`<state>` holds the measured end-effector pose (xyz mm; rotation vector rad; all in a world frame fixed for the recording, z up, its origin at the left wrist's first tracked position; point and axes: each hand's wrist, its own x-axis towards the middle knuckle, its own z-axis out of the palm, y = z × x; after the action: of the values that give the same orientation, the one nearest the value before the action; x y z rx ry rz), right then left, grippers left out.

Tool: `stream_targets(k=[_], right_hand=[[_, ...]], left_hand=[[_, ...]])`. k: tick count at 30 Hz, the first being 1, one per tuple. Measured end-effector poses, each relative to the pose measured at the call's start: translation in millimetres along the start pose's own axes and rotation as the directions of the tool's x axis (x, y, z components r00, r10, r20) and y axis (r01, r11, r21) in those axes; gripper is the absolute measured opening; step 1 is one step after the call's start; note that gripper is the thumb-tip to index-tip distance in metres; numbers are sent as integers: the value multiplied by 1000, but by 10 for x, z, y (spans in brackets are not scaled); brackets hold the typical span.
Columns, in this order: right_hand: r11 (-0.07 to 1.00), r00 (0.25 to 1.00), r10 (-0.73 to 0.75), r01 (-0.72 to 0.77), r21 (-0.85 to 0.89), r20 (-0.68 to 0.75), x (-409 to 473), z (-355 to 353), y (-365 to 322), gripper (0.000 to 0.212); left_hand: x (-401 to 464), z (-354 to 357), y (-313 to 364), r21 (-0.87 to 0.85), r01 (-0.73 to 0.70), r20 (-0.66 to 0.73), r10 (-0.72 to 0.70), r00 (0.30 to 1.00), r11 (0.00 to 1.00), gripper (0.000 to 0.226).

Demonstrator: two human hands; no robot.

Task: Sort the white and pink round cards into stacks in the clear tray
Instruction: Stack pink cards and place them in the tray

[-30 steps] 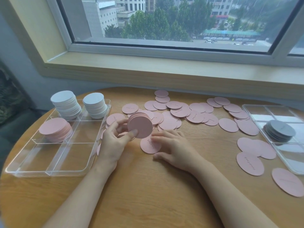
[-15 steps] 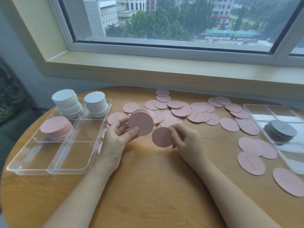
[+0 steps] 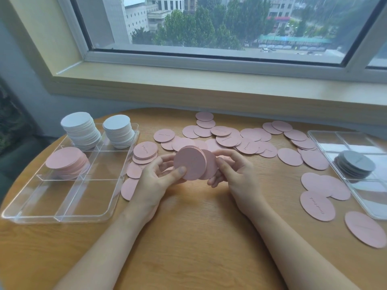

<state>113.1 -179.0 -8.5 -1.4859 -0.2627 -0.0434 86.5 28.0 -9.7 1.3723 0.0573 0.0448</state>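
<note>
Two hands, left grip (image 3: 156,181) holding pink stack (image 3: 189,163), right grip (image 3: 232,172) pinching card (image 3: 210,166) behind

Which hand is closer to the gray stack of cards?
The right hand. It sits mid-table, nearer the gray stack in the tray at the table's right edge. The left hand is farther off, beyond the right hand, gripping the pink stack.

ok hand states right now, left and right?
Left hand: closed, holding the pink card stack.
Right hand: closed, pinching a single pink card against that stack.
</note>
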Motion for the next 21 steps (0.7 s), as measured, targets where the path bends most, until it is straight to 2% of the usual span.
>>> stream_targets(k=[3,6,9,12,21], right_hand=[[1000,1000,7,-7,-7,26,-20,21,3,20],[1000,996,-2,4,-21,90,-17,37,8,26],[996,986,3,12,-88,169,-11,50,41,50],[980,986,27,7,-201,166,-3,51,105,69],[976,985,38,-1,-220,168,-14,81,68,65]], left_hand=[[-15,29,-16,-11,31,17,-31,999,999,56],[-19,40,-10,0,31,1,-31,1000,1000,46],[-2,19,-13,39,26,-20,-25,1000,999,40],[-2,24,-16,101,16,-32,-12,999,995,36],[-30,38,-20,201,-64,-37,73,997,978,36]])
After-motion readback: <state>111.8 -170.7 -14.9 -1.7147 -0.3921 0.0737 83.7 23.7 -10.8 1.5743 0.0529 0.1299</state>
